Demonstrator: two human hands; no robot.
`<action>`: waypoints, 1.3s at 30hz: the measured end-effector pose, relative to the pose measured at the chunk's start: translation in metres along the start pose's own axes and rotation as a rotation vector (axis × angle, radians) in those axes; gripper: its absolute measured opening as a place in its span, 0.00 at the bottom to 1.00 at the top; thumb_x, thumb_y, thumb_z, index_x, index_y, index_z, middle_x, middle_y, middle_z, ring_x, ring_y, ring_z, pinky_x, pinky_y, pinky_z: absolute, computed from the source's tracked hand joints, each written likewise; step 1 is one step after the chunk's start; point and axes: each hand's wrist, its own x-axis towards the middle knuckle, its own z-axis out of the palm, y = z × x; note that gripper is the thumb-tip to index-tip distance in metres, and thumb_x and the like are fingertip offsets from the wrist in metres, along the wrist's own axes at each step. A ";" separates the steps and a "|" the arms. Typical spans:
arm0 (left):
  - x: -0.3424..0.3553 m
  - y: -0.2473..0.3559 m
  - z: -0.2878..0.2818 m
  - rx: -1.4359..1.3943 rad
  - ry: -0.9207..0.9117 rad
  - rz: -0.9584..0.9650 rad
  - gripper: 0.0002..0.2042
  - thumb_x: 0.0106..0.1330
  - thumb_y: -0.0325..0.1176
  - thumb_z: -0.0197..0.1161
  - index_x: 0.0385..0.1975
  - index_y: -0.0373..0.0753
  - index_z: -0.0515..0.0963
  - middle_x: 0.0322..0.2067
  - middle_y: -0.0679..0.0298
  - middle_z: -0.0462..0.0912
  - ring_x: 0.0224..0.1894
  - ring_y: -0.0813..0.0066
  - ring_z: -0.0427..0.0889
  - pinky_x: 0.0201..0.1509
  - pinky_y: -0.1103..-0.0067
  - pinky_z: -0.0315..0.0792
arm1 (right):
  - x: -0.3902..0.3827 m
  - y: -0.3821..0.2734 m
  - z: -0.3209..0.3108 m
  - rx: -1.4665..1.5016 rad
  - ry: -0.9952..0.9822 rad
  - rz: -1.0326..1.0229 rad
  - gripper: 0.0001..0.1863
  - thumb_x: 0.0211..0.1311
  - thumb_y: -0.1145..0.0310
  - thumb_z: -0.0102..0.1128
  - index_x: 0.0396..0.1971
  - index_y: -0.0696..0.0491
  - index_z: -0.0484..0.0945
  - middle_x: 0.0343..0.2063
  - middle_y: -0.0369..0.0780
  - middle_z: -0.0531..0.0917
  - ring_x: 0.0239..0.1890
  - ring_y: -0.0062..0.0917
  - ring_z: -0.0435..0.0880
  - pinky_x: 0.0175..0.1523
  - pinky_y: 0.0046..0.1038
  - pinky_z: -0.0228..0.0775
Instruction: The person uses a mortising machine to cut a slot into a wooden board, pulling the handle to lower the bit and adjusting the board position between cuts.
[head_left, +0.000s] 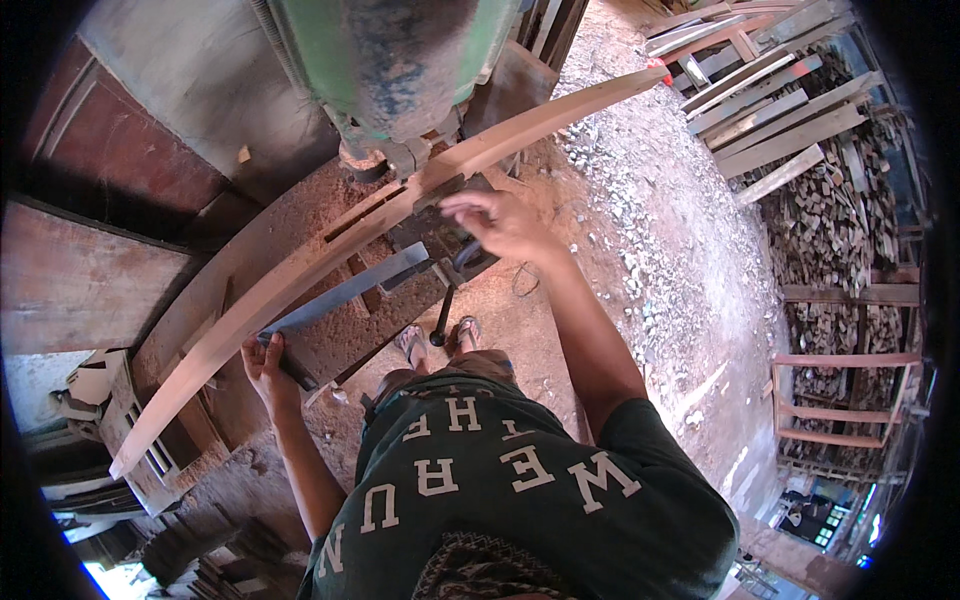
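Observation:
A long, slightly curved wooden beam (290,280) with narrow slots cut in its face lies slantwise across the machine table (350,310). My left hand (268,372) is at the beam's near edge, fingers curled, beside a black handle (298,372). What those fingers grip is not clear. Above the table's right end, my right hand (500,222) is slightly blurred, its fingers loosely apart and holding nothing. Under it is a black curved lever (467,253). The green machine head (400,70) stands over the beam, its tool end (375,160) close to the slots.
A grey metal bar (350,285) runs along the table's near side, with a ball-ended lever (440,325) below. Sawdust and chips (650,240) cover the floor at right. Stacked planks (770,110) and piled offcuts (830,220) stand farther right. Wooden panels (90,270) are at left.

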 end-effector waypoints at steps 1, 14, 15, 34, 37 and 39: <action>0.002 -0.002 0.001 0.012 -0.016 0.005 0.16 0.63 0.23 0.70 0.47 0.41 0.73 0.42 0.67 0.81 0.41 0.78 0.80 0.49 0.80 0.75 | -0.001 0.009 0.000 -0.031 -0.017 0.021 0.15 0.73 0.65 0.54 0.55 0.49 0.81 0.49 0.45 0.87 0.52 0.34 0.86 0.56 0.34 0.77; -0.006 -0.002 -0.002 0.178 -0.013 -0.007 0.15 0.63 0.24 0.71 0.45 0.40 0.73 0.36 0.67 0.80 0.40 0.77 0.80 0.48 0.79 0.76 | 0.033 0.000 0.030 -0.675 -0.313 -0.087 0.35 0.65 0.73 0.52 0.73 0.40 0.63 0.64 0.52 0.72 0.62 0.43 0.75 0.66 0.38 0.69; -0.005 -0.004 -0.004 0.146 -0.010 -0.013 0.15 0.63 0.24 0.71 0.45 0.40 0.73 0.37 0.67 0.81 0.40 0.77 0.80 0.48 0.79 0.76 | 0.031 0.001 0.024 -0.515 -0.347 -0.044 0.34 0.66 0.74 0.50 0.73 0.36 0.63 0.59 0.51 0.75 0.60 0.42 0.76 0.66 0.39 0.69; 0.022 -0.027 0.054 -0.028 0.011 0.161 0.16 0.64 0.22 0.71 0.44 0.40 0.71 0.37 0.65 0.82 0.39 0.79 0.81 0.49 0.81 0.75 | 0.057 0.034 0.024 -0.066 -0.040 0.124 0.14 0.65 0.60 0.63 0.42 0.53 0.88 0.34 0.39 0.90 0.40 0.28 0.86 0.49 0.30 0.76; 0.021 -0.030 0.056 0.004 0.045 0.190 0.16 0.64 0.22 0.71 0.46 0.39 0.70 0.38 0.65 0.82 0.40 0.79 0.81 0.50 0.81 0.75 | 0.067 0.041 0.026 0.002 -0.015 0.155 0.15 0.65 0.58 0.65 0.40 0.53 0.88 0.31 0.36 0.90 0.37 0.23 0.84 0.47 0.28 0.75; 0.020 -0.029 0.062 0.032 0.062 0.188 0.17 0.64 0.22 0.70 0.46 0.39 0.69 0.39 0.65 0.82 0.41 0.79 0.81 0.50 0.81 0.75 | 0.069 0.038 0.025 -0.002 0.006 0.197 0.14 0.65 0.59 0.65 0.40 0.54 0.88 0.30 0.36 0.90 0.36 0.22 0.84 0.46 0.27 0.75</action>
